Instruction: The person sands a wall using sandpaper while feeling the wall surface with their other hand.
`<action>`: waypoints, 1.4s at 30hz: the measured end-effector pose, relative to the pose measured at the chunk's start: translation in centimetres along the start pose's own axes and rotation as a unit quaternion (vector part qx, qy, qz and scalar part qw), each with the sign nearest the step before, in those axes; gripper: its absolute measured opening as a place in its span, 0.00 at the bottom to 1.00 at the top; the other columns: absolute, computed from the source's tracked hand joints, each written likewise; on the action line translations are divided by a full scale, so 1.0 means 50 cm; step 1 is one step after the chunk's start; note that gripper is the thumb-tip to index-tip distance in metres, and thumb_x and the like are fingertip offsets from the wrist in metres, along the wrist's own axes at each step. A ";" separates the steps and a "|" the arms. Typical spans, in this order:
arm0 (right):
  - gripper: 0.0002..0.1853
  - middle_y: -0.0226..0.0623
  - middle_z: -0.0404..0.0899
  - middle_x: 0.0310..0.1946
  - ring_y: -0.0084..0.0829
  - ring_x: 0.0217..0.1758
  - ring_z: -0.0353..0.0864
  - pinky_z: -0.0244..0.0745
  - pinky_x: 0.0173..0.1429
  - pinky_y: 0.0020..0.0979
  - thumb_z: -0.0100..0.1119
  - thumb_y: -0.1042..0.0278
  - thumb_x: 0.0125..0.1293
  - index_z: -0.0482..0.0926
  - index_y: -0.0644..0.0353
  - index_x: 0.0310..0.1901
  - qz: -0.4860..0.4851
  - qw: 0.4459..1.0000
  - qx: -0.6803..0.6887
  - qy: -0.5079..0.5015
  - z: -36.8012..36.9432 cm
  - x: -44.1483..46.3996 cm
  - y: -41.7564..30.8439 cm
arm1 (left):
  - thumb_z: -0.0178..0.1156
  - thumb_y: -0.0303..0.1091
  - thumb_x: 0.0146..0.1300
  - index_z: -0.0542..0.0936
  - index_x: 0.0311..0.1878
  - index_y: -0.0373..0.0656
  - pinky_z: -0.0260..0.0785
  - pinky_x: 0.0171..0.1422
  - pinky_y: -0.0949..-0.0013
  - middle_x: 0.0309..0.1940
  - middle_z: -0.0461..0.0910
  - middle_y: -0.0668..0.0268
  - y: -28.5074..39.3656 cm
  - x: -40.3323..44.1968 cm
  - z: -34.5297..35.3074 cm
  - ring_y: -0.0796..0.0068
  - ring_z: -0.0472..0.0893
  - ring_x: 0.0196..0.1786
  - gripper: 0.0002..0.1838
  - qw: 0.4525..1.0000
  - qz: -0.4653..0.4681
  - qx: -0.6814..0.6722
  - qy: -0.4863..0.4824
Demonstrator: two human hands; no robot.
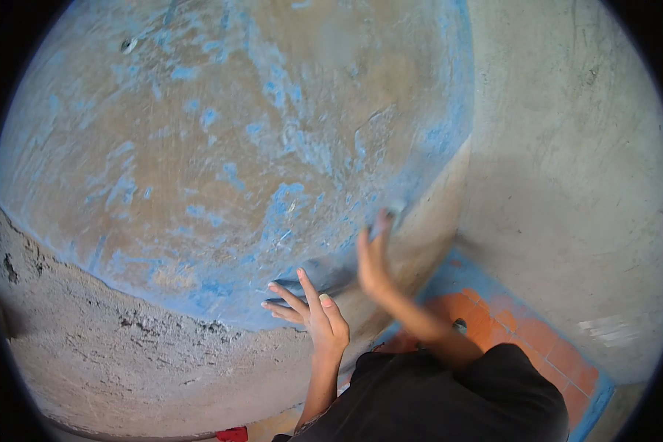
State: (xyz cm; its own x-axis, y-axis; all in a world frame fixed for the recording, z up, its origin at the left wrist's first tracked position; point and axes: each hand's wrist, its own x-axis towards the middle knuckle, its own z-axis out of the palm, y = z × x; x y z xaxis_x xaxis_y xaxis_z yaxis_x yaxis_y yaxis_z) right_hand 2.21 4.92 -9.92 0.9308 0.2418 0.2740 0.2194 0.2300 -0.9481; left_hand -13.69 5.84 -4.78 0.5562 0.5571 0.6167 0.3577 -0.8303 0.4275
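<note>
Before me is a wall (pixel 199 177) of worn brown plaster with flaking blue paint. My left hand (pixel 315 317) is at its lower blue edge, fingers spread and holding nothing. The fingertips are at or very near the surface; contact is hard to judge. Up and to the right, my right hand (pixel 373 258) is against the painted border, blurred by motion. A small pale thing (pixel 397 207) shows at its fingertips, too smeared to name, and the fingers look closed around it.
Rough bare concrete (pixel 125 339) runs below the paint on the left. A grey wall (pixel 560 162) meets the painted one on the right. Orange floor tiles (pixel 519 324) with a blue border lie below. Something red (pixel 232 435) shows at the bottom edge.
</note>
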 end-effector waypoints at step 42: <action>0.28 0.54 0.56 0.75 0.58 0.78 0.53 0.41 0.78 0.58 0.50 0.48 0.73 0.67 0.44 0.72 -0.562 0.801 -0.197 -0.067 -0.364 0.713 -0.351 | 0.41 0.47 0.75 0.68 0.73 0.47 0.13 0.75 0.33 0.79 0.42 0.40 0.416 0.376 0.236 0.31 0.30 0.79 0.28 0.976 0.061 0.166 0.129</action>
State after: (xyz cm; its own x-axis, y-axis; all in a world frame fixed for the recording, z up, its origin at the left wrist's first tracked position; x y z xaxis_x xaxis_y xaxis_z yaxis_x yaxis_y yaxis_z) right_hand 36.86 -7.64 13.58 0.0475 0.1966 0.9793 0.9960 0.0651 -0.0614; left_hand 13.07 -1.16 7.94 0.4180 0.4043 0.8135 0.5485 -0.8262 0.1287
